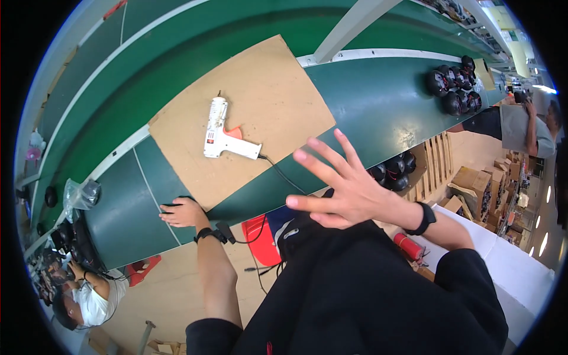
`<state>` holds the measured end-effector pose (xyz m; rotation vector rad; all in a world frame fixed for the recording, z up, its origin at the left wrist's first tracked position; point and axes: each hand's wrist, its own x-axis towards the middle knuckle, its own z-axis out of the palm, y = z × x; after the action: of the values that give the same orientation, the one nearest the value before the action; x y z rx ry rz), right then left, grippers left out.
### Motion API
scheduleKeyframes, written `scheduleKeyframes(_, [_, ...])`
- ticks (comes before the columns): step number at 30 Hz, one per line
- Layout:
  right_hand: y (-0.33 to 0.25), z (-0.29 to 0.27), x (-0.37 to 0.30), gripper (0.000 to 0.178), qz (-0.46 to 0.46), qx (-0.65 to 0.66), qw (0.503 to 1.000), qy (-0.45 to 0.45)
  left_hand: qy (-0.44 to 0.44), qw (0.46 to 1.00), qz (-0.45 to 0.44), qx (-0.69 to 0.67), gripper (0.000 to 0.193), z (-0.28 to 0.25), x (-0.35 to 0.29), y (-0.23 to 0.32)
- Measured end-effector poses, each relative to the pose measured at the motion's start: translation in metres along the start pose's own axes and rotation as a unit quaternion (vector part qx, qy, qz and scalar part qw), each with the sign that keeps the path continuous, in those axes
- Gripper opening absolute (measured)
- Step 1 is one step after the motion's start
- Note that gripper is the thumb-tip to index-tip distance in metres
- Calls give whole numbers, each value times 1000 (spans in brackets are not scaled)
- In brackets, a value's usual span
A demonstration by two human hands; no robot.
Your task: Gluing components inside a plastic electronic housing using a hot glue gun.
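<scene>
A white hot glue gun with an orange trigger lies on its side on a sheet of brown cardboard. Its black cord runs off the near edge of the cardboard toward me. My left hand rests flat on the green table, beside the cardboard's near left corner, with nothing in it. Raised in front of my body, my right hand has its fingers spread and holds nothing. Each wrist wears a black band.
Several black round parts stand at the table's right end, more in a box below. A plastic bag lies at the left. Co-workers sit at left and stand at right. A red stool is under the edge.
</scene>
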<state>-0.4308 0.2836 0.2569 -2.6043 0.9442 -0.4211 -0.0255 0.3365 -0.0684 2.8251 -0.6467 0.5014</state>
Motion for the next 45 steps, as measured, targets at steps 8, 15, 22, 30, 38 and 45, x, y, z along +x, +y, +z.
scheduleKeyframes(8, [-41, -47, 18, 66, -110, -47, 992, -44, -14, 1000, -16, -5, 52, -11, -3, 0])
scheduleKeyframes(15, [-53, -55, 17, 68, -131, -94, 983, -85, 29, 1000, 1, 10, 51, -9, -2, -3])
scheduleKeyframes(22, [-55, -49, 6, 58, -128, -108, 978, -123, 55, 998, -3, 18, 51, -4, -5, 0])
scheduleKeyframes(30, [-66, -44, 3, 58, -132, -88, 981, -116, 42, 999, -2, 26, 51, -5, -5, -1])
scheduleKeyframes(38, [-75, -38, 6, 66, -148, -54, 980, -117, 40, 999, -14, 12, 52, -4, -3, -3])
scheduleKeyframes(45, [-85, -38, 10, 68, -134, -12, 987, -92, 4, 999, -34, -13, 54, -9, -3, 0])
